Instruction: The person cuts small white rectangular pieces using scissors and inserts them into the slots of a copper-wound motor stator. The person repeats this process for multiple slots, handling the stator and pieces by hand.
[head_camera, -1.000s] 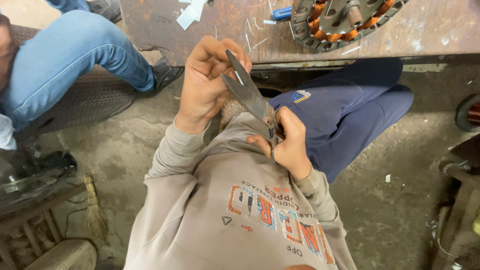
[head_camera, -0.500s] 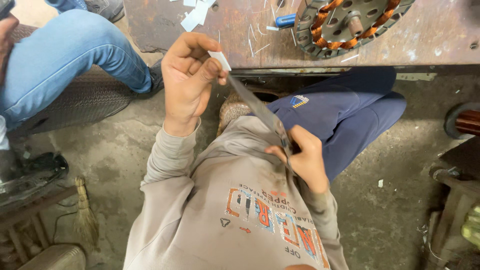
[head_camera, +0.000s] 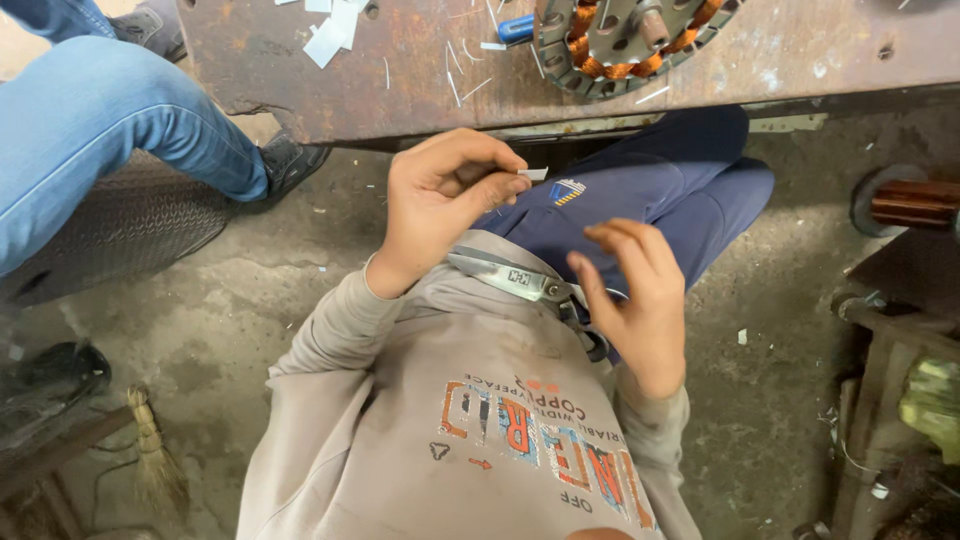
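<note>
My left hand (head_camera: 440, 205) pinches a small white paper strip (head_camera: 532, 175) between thumb and fingertips, just below the edge of the rusty metal table (head_camera: 400, 90). My right hand (head_camera: 635, 305) hovers over my lap with its fingers spread and nothing between them. Metal scissors (head_camera: 515, 280) lie shut across my grey sweatshirt, blades pointing left. Their handles sit under the right palm and are partly hidden. On the table above stands a motor stator with copper windings (head_camera: 630, 40).
White paper scraps (head_camera: 335, 30) and a blue-handled tool (head_camera: 515, 28) lie on the table. Another person's jeans-clad leg (head_camera: 110, 130) and dark shoe (head_camera: 285, 160) are at the left. A small broom (head_camera: 155, 460) lies bottom left; a rusty rotor (head_camera: 905, 205) and metal frame stand right.
The scissors have dropped from upright between my hands onto my lap. My right hand has opened off the handles. My left hand now holds a small cut strip.
</note>
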